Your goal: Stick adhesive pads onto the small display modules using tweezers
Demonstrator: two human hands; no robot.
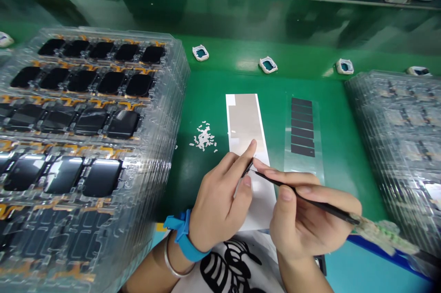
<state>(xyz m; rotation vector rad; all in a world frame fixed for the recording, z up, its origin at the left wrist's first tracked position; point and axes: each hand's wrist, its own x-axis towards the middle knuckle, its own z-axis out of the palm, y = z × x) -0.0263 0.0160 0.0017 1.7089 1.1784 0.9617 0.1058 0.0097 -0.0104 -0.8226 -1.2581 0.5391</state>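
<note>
Black pointed tool gripped in right fingers, tip near small dark part, seemingly pinched between left fingers.

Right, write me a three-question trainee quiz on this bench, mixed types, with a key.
1. What does the right hand hold?
a) a glass jar
b) a slim black pointed tool
c) a roll of tape

2. True or false: in the picture, the pile of white scraps lies left of the pale strip.

3. Fill in the colour: the band nearest the left hand is ____.

Key: 1 b; 2 true; 3 blue.
</note>
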